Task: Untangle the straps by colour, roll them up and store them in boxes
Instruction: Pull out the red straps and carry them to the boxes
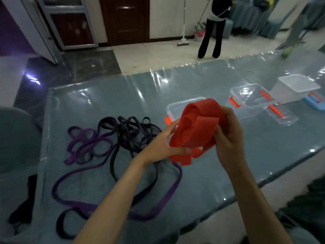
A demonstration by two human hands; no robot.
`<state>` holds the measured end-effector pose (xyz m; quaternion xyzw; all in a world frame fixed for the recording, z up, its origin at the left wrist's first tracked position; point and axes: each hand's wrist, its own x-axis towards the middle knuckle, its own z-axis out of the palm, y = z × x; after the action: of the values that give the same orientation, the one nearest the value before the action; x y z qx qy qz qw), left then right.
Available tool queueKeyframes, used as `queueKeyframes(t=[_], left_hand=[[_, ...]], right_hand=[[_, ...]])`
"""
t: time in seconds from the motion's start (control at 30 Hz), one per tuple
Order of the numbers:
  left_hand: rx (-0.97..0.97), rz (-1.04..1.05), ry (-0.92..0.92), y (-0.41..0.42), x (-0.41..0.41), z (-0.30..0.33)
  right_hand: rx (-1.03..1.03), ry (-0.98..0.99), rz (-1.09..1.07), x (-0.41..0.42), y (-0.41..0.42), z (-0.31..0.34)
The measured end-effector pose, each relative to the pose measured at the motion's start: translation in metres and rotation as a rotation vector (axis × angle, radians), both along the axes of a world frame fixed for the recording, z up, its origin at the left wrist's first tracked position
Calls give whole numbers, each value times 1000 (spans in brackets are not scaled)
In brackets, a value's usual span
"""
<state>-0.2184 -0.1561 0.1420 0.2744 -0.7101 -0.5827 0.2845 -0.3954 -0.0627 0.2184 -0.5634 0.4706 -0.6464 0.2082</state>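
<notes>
1. The room has a pale tiled floor [158,53], a dark wooden door [125,20] in the far wall and a glazed metal-framed door [70,23] to its left; a second person [213,29] stands at the back beside an upright mop [183,22].
2. The counter [202,182] is covered by a blue-grey cloth under a glossy clear plastic sheet that catches the light.
3. Both hands are raised above the middle of the counter and hold a partly rolled red strap [197,127] between them.
4. The left hand [165,143] reaches in from the lower left, fingers curled under the roll and the thumb pressed along its lower edge.
5. The right hand [228,136] comes in from the lower right, wrist bent, fingers wrapped over the far side of the roll.
6. A short loose end of the red strap hangs below the hands.
7. A purple strap [84,143] and a black strap [133,132] lie tangled together on the counter to the left of the hands.
8. Just behind the red strap stands an open clear box [175,108] with orange clips.
9. To the right stands a second clear box [251,97] with orange clips, its lid [281,113] lying beside it.
10. Farther right sits a white translucent box [295,88], with a blue lid [314,101] next to it.
</notes>
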Motion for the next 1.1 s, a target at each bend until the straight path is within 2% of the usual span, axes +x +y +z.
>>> queueKeyframes(t=[0.1,0.27,0.43,0.6,0.8,1.1], left_hand=[[25,-39,1,16,-63,-6],[86,79,-51,56,-178,-22],[175,146,-3,89,-289,-37],[269,179,16,105,-382,-51],[346,145,15,93,-479,-70],[488,59,63,49,-628,-82]], right_hand=[[38,-89,-11,-53,9,-7],[109,-226,-54,-149,31,-17],[201,-369,-107,-251,56,-38],[323,-431,-194,-358,71,-53],[550,-573,-353,-473,68,-92],[642,-652,-380,-600,51,-116]])
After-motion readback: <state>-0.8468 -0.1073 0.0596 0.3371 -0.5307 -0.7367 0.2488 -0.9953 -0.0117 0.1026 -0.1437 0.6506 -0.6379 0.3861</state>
